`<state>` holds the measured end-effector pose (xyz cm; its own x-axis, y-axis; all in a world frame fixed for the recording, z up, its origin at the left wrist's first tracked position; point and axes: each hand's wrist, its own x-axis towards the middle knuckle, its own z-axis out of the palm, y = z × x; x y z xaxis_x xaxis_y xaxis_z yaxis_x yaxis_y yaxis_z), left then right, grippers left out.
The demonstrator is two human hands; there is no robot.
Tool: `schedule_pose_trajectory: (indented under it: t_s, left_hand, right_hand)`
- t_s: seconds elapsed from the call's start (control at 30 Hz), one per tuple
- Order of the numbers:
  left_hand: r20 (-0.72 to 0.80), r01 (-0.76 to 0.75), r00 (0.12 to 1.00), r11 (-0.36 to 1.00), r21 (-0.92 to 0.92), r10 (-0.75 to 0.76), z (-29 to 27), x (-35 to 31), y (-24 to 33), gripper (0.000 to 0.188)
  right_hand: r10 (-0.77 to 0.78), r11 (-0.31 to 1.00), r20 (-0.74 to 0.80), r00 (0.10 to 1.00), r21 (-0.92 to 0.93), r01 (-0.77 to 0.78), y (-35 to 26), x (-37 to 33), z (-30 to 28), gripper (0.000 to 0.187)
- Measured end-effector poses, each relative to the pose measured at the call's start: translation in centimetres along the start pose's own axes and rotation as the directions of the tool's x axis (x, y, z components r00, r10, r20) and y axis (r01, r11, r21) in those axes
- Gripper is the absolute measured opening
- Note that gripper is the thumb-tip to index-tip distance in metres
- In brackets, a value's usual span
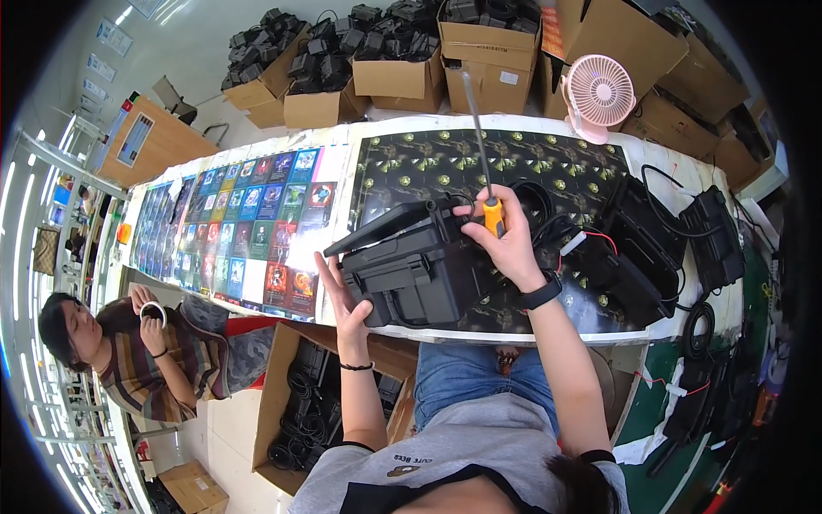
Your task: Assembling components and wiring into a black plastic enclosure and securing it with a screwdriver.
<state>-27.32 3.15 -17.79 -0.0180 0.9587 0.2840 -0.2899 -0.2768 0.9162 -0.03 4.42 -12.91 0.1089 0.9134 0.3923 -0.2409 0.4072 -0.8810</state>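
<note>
A black plastic case [415, 278] with latches and a handle on its front stands tilted at the table's near edge, its lid [385, 224] partly raised. My left hand [349, 310] holds its left corner, thumb on the front and fingers stretched along the side. Gripped in my right hand [514, 248] is a screwdriver [494, 218] with a yellow-and-black handle, its long shaft pointing up and away. The fingers of that hand are beside the case's far right corner, close to a black cable [535, 210]. Whether they touch the case is hard to tell.
More black cases [638, 248] with cables and red-white wires lie at right on the table. A pink fan [599, 96] stands at the far edge. Cartons [398, 79] of black devices line the back; another carton [276, 390] sits below left. A seated person [163, 351] at left holds a white ring.
</note>
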Motion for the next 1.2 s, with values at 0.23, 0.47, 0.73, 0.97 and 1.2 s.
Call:
schedule_pose_trajectory:
  t_s: [0.23,0.47,0.73,0.97,1.2]
  left_hand:
    - [0.095,0.148,0.986,0.982,-0.117,-0.137,1.0,0.2,0.9,0.122]
    - [0.139,0.243,0.969,0.905,-0.350,-0.206,2.7,0.4,1.3,0.105]
    - [0.118,0.150,0.983,0.984,-0.097,-0.138,4.5,-0.3,2.1,0.120]
    - [0.145,-0.540,0.815,0.644,0.543,0.561,4.7,-3.6,2.5,0.127]
    - [0.136,-0.554,0.777,0.565,0.611,0.614,4.7,-4.6,4.4,0.125]
  right_hand:
    - [0.009,0.998,0.091,0.996,0.067,-0.015,-1.4,-0.9,-1.1,0.048]
    - [-0.044,0.994,0.062,0.997,0.106,0.038,-1.8,-1.1,-0.9,0.042]
    - [-0.077,0.994,-0.107,0.991,0.069,0.085,-1.9,-1.2,-0.7,0.051]
    - [0.116,0.966,-0.303,0.946,0.255,-0.037,-4.5,-1.7,1.0,0.061]
    - [0.177,0.942,-0.176,0.968,0.316,-0.115,-6.3,-2.0,1.7,0.056]
